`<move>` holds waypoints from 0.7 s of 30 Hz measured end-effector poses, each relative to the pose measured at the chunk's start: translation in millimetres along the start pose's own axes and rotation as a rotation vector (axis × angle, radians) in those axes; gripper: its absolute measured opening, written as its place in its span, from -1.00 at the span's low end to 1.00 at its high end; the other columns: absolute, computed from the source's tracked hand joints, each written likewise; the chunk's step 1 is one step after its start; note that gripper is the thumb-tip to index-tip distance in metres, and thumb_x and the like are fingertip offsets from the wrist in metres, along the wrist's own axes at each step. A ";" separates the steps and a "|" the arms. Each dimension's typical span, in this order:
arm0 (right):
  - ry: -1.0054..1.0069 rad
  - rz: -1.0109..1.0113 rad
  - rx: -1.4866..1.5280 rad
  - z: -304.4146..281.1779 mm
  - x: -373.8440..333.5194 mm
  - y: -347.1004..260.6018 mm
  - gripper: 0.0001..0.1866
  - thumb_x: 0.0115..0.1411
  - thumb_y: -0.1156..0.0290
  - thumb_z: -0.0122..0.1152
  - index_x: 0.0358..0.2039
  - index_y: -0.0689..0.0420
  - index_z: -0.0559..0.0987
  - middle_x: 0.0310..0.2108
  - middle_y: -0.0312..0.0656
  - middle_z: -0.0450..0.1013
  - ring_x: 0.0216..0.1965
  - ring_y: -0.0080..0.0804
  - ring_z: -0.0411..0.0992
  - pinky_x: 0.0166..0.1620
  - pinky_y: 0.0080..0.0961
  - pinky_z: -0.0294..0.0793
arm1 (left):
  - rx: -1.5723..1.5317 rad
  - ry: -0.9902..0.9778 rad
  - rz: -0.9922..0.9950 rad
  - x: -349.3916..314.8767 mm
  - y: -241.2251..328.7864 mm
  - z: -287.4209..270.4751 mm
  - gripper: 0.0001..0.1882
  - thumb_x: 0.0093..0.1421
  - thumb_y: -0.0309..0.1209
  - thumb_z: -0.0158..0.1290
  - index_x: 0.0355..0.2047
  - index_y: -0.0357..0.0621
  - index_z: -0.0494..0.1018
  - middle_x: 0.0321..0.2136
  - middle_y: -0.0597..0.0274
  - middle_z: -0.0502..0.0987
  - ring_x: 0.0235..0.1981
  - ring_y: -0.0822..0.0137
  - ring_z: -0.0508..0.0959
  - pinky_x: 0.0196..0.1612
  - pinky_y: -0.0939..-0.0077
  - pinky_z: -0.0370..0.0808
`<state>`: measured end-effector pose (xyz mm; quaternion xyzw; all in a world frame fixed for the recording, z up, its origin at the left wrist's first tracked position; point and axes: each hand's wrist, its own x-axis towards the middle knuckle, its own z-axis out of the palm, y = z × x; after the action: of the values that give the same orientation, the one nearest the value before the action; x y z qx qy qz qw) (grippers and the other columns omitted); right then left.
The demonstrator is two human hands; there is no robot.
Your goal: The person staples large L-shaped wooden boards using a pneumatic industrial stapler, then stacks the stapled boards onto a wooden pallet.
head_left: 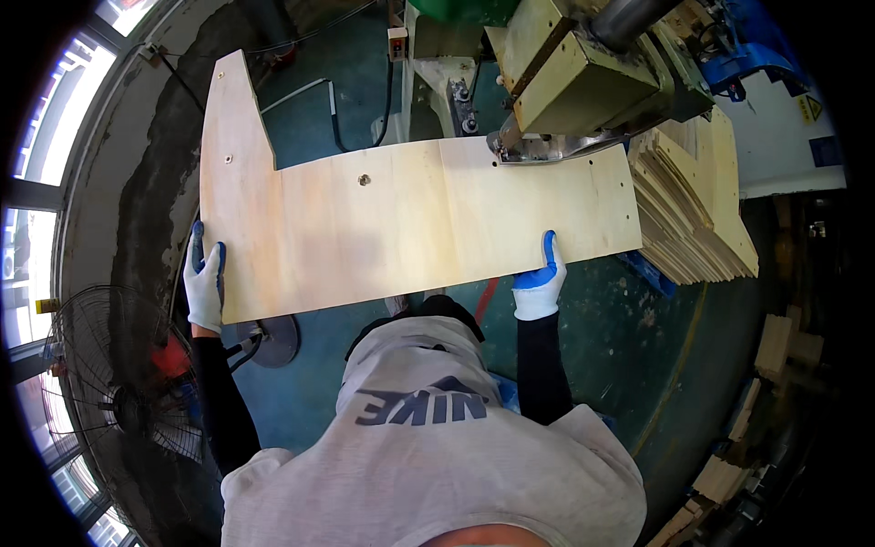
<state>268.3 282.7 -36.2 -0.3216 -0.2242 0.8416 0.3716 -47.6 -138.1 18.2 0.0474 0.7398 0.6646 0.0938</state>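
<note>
I hold a large L-shaped plywood panel (401,219) flat in front of me. My left hand (204,284), in a white and blue glove, grips its near left corner. My right hand (540,283), gloved the same way, grips the near edge further right. The panel has a few small drilled holes. Its far right part lies under the head of a yellow-green machine (583,82), on the machine's shiny metal plate (556,146).
A stack of similar cut plywood panels (702,210) lies to the right of the machine. A standing fan (118,383) is at the lower left. Wood offcuts (775,346) lie on the green floor at right. Cables run behind the panel.
</note>
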 end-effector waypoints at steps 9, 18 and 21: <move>0.064 -0.014 -0.056 3.6 23.5 1.9 -0.57 0.42 0.18 0.09 0.17 0.18 0.46 0.09 -0.16 0.50 0.10 -0.26 0.49 0.14 -0.26 0.50 | 0.133 -0.028 -0.004 25.7 -5.6 7.8 -0.30 0.32 -0.54 0.12 0.43 -0.19 0.14 0.19 0.29 0.42 -0.23 0.66 0.47 -0.15 0.73 0.48; 0.087 -0.048 -0.018 16.2 10.3 3.2 -0.57 0.43 0.17 0.09 0.16 0.19 0.48 0.10 -0.16 0.51 0.11 -0.29 0.48 0.18 -0.27 0.46 | 0.249 -0.145 -0.005 62.9 5.9 8.3 -0.30 0.34 -0.48 0.12 0.43 -0.22 0.13 0.31 0.26 0.33 0.02 0.55 0.45 0.04 0.70 0.42; 0.096 -0.037 -0.055 11.3 10.4 3.7 -0.56 0.43 0.16 0.08 0.16 0.20 0.47 0.11 -0.15 0.50 0.12 -0.28 0.48 0.18 -0.29 0.45 | 0.312 -0.158 -0.035 63.9 5.3 3.5 -0.30 0.35 -0.48 0.12 0.43 -0.23 0.11 0.32 0.23 0.32 0.08 0.53 0.43 0.11 0.66 0.41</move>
<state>253.1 286.9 -34.6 -0.3676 -0.2351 0.8116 0.3884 -109.7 -121.7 18.2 0.1006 0.8249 0.5343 0.1545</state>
